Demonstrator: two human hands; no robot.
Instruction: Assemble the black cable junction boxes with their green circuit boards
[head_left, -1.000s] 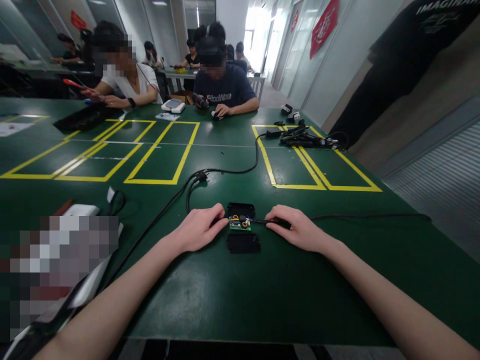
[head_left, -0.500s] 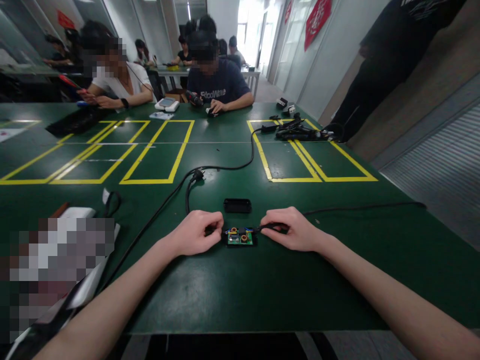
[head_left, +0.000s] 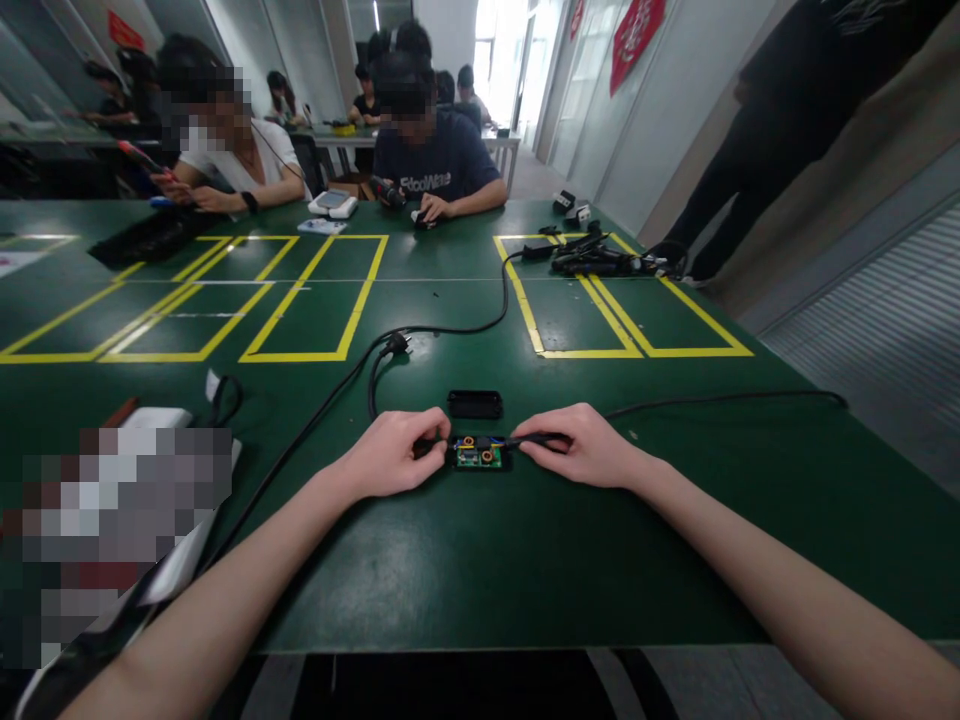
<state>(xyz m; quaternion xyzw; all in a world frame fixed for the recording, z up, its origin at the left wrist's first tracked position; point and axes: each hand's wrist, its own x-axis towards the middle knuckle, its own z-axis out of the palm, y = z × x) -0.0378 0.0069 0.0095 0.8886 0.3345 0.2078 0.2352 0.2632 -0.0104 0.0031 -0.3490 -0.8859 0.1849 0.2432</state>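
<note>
A green circuit board with copper-wound coils lies in an open black case half between my hands. My left hand is closed at the case's left end, fingers pinched round a black power cord; the grip itself is partly hidden. On the other side my right hand pinches a black cable close to where it enters the case. Just beyond the board rests the black case cover, its hollow side up.
A plug and a long black cord lie ahead on the green table. Bundled cables lie at the far right among yellow tape outlines. At left is a partly blurred white object. Two people sit opposite; another person stands at right.
The board and case have shifted slightly away from me, with both hands still at their ends. My right fingertips are a little closer to the case. The view has tilted slightly.
</note>
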